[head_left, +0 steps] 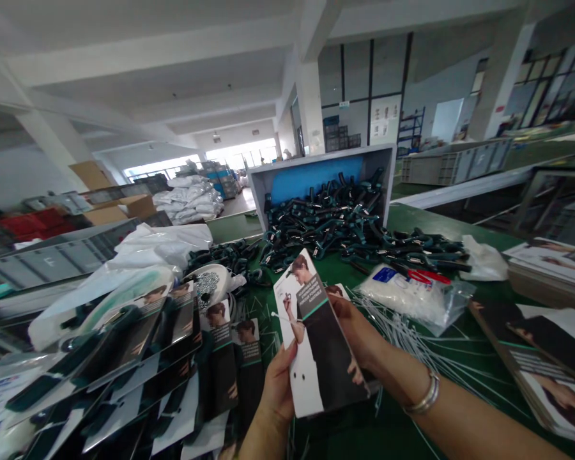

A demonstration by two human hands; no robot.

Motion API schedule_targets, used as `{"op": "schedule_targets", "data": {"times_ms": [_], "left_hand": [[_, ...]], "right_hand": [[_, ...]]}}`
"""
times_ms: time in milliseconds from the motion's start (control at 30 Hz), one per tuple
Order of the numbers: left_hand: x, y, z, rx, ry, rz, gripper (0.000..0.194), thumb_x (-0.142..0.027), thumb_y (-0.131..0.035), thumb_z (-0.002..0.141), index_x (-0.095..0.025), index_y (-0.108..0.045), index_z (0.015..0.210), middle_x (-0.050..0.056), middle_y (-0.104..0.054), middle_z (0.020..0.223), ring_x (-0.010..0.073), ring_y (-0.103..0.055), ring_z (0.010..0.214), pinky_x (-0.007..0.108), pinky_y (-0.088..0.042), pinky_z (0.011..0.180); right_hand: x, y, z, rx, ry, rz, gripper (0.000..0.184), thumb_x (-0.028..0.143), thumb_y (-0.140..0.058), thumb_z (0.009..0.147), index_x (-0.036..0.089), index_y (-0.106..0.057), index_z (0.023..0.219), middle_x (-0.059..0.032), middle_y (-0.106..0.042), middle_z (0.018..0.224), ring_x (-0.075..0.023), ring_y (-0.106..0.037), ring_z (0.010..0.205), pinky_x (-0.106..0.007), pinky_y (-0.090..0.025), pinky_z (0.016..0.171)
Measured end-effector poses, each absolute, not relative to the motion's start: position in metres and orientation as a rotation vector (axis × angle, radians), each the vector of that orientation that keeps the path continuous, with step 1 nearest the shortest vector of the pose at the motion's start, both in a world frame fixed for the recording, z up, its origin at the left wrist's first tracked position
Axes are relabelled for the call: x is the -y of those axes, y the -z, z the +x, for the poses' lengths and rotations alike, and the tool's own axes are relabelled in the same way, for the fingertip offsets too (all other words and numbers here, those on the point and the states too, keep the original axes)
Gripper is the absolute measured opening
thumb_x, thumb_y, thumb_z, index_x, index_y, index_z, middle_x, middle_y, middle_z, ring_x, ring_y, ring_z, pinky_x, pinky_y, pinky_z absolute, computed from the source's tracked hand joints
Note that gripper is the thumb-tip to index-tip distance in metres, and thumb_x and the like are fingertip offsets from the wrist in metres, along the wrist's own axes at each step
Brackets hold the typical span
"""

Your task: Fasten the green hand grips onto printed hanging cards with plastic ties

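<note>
A printed packaging card [328, 348], tilted and white and dark grey with a picture of a person on it, is held up over the green table. My left hand [275, 386] grips its lower left edge, thumb on the front. My right hand [361, 335] is closed at the right edge, its fingertips partly hidden behind the card. A thin white cable tie [285, 319] sticks out of the card's front on the left side. Beyond it lies a heap of dark green-handled hand tools [316, 220], spilling from a tipped grey crate [390, 182]. Loose white cable ties [412, 351] lie to the right.
Carded tools [172, 364] are piled at the left, beside a white tub [215, 278] of small metal parts. A plastic bag of white pieces [402, 294] carries red-handled scissors [429, 276]. Stacks of cards [531, 358] stand at the right edge.
</note>
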State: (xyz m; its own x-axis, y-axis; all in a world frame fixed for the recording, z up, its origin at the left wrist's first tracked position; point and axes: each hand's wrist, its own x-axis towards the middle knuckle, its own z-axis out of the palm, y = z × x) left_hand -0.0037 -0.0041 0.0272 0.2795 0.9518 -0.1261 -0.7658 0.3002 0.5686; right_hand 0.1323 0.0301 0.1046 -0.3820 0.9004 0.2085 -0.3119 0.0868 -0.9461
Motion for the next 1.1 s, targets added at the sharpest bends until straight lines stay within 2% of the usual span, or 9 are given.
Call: {"op": "schedule_targets", "data": {"times_ms": [100, 167, 367, 500, 667, 833, 900, 967, 1100], "left_hand": [[0.004, -0.034, -0.002, -0.588, -1.261, 0.411, 0.04, -0.021, -0.068, 0.067, -0.016, -0.059, 0.106, 0.006, -0.068, 0.092, 0.0218, -0.064, 0.081, 0.034, -0.045, 0.08], [0.004, -0.037, -0.002, -0.629, -1.262, 0.431, 0.042, -0.02, -0.067, 0.069, -0.015, -0.058, 0.11, 0.007, -0.068, 0.091, 0.0218, -0.064, 0.08, 0.033, -0.045, 0.079], [0.006, -0.041, -0.001, -0.673, -1.223, 0.539, 0.049, -0.021, -0.069, 0.067, -0.012, -0.055, 0.113, 0.01, -0.068, 0.091, 0.0243, -0.064, 0.082, 0.032, -0.047, 0.074], [0.004, -0.042, 0.0, -0.745, -1.189, 0.596, 0.05, -0.022, -0.072, 0.064, -0.011, -0.056, 0.11, 0.009, -0.069, 0.079, 0.0197, -0.063, 0.064, 0.028, -0.046, 0.062], [0.003, -0.043, 0.001, -0.739, -1.138, 0.648, 0.044, -0.024, -0.073, 0.063, -0.012, -0.06, 0.103, 0.007, -0.068, 0.077, 0.0164, -0.061, 0.06, 0.025, -0.044, 0.058], [0.001, -0.052, 0.004, -0.717, -1.167, 0.673, 0.048, -0.027, -0.074, 0.061, -0.013, -0.06, 0.104, 0.006, -0.067, 0.079, 0.0168, -0.061, 0.064, 0.026, -0.046, 0.062], [-0.001, -0.054, 0.003, -0.733, -1.194, 0.656, 0.055, -0.027, -0.075, 0.06, -0.016, -0.056, 0.11, 0.006, -0.067, 0.084, 0.0184, -0.062, 0.067, 0.029, -0.047, 0.065], [-0.007, -0.053, -0.001, -0.781, -1.204, 0.657, 0.059, -0.028, -0.074, 0.06, -0.017, -0.053, 0.114, 0.007, -0.067, 0.087, 0.0204, -0.063, 0.07, 0.031, -0.048, 0.066], [-0.026, -0.042, -0.007, -0.895, -1.21, 0.69, 0.061, -0.023, -0.073, 0.06, -0.014, -0.05, 0.116, 0.01, -0.067, 0.091, 0.0213, -0.063, 0.072, 0.031, -0.049, 0.065]], "right_hand": [[-0.033, -0.097, 0.144, 1.139, -1.666, -0.74, 0.034, 0.034, -0.066, 0.063, 0.018, -0.063, 0.093, -0.002, -0.066, 0.068, -0.0177, -0.061, 0.061, -0.029, -0.047, 0.057], [-0.036, -0.095, 0.156, 1.138, -1.518, -0.83, 0.037, 0.037, -0.061, 0.069, 0.019, -0.06, 0.103, -0.0046, -0.067, 0.08, -0.0187, -0.062, 0.068, -0.032, -0.048, 0.062], [-0.034, -0.118, 0.183, 2.112, -0.176, -0.913, 0.027, 0.031, -0.058, 0.076, 0.026, -0.064, 0.102, -0.0075, -0.055, 0.115, -0.0252, -0.047, 0.105, -0.042, -0.038, 0.086], [-0.035, -0.125, 0.176, 2.52, 0.192, -0.893, 0.013, 0.027, -0.057, 0.079, 0.025, -0.068, 0.085, -0.0055, -0.058, 0.112, -0.0254, -0.049, 0.1, -0.041, -0.037, 0.08], [-0.045, -0.126, 0.163, 2.425, 0.092, -0.877, 0.018, 0.023, -0.049, 0.084, 0.018, -0.065, 0.077, -0.0049, -0.065, 0.081, -0.0185, -0.055, 0.081, -0.033, -0.039, 0.074], [-0.058, -0.142, 0.178, 2.225, -0.164, -0.878, 0.025, 0.036, -0.052, 0.083, 0.018, -0.062, 0.098, -0.0056, -0.064, 0.097, -0.0162, -0.056, 0.086, -0.027, -0.042, 0.074], [-0.063, -0.143, 0.202, 2.074, -0.159, -1.069, 0.029, 0.038, -0.044, 0.086, 0.019, -0.062, 0.099, -0.0052, -0.065, 0.095, -0.0149, -0.058, 0.079, -0.025, -0.043, 0.069], [-0.064, -0.134, 0.23, 2.016, -0.117, -1.362, 0.035, 0.035, -0.035, 0.089, 0.018, -0.065, 0.085, -0.0043, -0.065, 0.078, -0.0149, -0.058, 0.069, -0.026, -0.042, 0.063], [-0.048, -0.089, 0.265, 2.57, -0.16, -1.741, 0.017, 0.029, -0.054, 0.076, 0.019, -0.067, 0.081, -0.0077, -0.065, 0.08, -0.0223, -0.06, 0.079, -0.031, -0.043, 0.067]]}}
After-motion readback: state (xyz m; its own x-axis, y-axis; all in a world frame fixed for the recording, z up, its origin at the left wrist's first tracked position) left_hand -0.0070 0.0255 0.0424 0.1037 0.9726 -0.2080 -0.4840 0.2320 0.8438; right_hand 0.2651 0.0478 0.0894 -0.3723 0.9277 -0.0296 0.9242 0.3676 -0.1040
